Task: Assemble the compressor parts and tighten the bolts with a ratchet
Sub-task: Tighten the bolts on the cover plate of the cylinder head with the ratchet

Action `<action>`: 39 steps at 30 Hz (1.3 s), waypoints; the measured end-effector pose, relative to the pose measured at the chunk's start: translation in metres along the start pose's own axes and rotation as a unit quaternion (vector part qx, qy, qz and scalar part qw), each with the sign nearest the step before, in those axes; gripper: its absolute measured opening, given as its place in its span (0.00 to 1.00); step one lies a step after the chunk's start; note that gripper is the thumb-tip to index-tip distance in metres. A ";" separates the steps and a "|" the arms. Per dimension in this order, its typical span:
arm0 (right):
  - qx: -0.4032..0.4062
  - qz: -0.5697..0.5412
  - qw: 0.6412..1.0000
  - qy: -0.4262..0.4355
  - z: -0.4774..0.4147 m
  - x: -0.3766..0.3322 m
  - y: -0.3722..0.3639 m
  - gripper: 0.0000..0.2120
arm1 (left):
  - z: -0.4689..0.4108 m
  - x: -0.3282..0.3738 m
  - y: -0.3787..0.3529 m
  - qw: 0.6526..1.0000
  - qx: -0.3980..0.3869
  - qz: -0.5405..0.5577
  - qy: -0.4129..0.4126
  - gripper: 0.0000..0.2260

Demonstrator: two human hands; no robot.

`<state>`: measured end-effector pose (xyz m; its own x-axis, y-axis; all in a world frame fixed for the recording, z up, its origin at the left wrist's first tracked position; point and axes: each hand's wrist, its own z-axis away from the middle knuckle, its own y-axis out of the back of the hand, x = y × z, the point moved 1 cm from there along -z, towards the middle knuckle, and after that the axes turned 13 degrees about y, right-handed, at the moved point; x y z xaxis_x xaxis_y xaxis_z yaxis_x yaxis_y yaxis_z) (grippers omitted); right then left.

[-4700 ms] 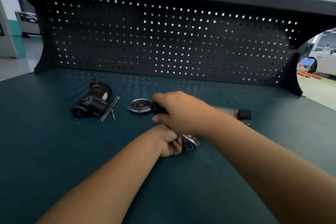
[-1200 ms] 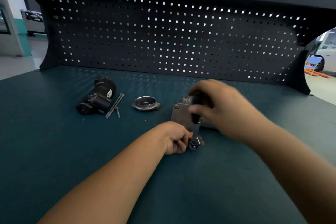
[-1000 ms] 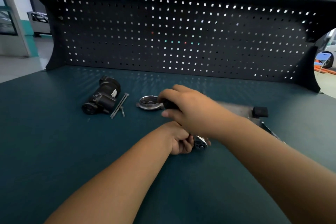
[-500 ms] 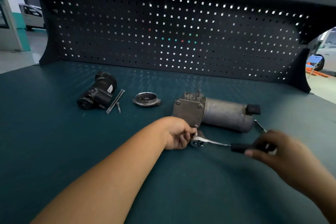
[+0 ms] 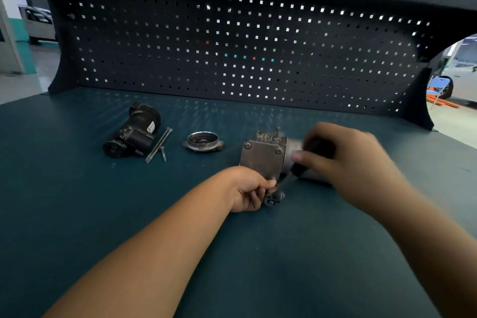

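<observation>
Table [image 5: 77,201]: dark green top with a black pegboard [image 5: 232,46] standing along its far edge.
Compressor [image 5: 263,157]: lies on its side near the middle of the table. Its square grey end plate faces the camera, with bolt heads at the corners, and the round body runs off to the right behind the right hand.
Ratchet [image 5: 273,198]: the head sits low, at the plate's lower right corner and just above the table. The shaft slants up and to the right, and the black handle crosses in front of the compressor body. It is blurred.
Left hand [image 5: 249,190]: rests on the table at the plate's lower edge. The fingers are curled in on the ratchet head, with the thumb tip against the plate's corner. What lies under the head is hidden.
Right hand [image 5: 343,160]: raised over the compressor body, fingers wrapped round the ratchet handle and the thumb laid along it. It is also blurred.
Black part [image 5: 134,134]: a dark housing lying on its side, far left — well apart from the hands.
Bolts [image 5: 158,144]: two long ones lie side by side just right of the black part, with a short one beside their near end.
Ring [image 5: 204,141]: a shallow metal cap, open side up — between the bolts and the compressor.
</observation>
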<state>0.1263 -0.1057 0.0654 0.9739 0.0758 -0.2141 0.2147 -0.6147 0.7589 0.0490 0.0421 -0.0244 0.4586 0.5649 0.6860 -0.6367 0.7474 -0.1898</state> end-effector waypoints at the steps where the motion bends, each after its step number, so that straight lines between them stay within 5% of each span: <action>1: -0.018 0.006 0.999 0.027 -0.009 -0.012 -0.007 0.11 | 0.000 0.000 0.000 1.000 -0.002 -0.003 -0.002 0.09; 7: -0.099 0.030 0.985 0.135 -0.043 -0.044 -0.044 0.11 | 0.006 -0.001 -0.003 0.999 0.010 -0.028 -0.043 0.32; 13: -0.015 -0.024 0.998 0.049 -0.018 -0.010 -0.019 0.13 | 0.000 0.000 0.001 1.000 -0.008 -0.009 0.000 0.11; 17: 0.021 -0.001 0.998 -0.065 0.024 0.033 -0.002 0.13 | -0.001 0.001 0.002 1.000 -0.017 0.016 0.000 0.11; 23: -0.249 0.032 0.949 -0.189 0.068 0.068 -0.018 0.14 | 0.000 0.000 0.004 0.999 -0.042 0.001 0.009 0.12; 27: -0.225 0.006 0.959 -0.171 0.069 0.069 -0.019 0.11 | 0.000 0.001 0.004 0.999 -0.050 0.004 0.017 0.12; 34: -0.012 -0.007 0.998 -0.069 0.010 0.031 0.003 0.13 | 0.001 0.000 0.002 0.999 -0.037 0.035 0.009 0.10; 39: -0.052 0.011 0.996 0.065 -0.047 -0.023 -0.030 0.17 | 0.002 0.000 0.002 0.999 -0.033 0.023 -0.007 0.15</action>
<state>0.1012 -0.0521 0.0758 0.9785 0.1678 -0.1202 0.1926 -0.5333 0.8237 0.0463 0.0431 -0.0231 0.4213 0.5944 0.6850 -0.6139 0.7429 -0.2670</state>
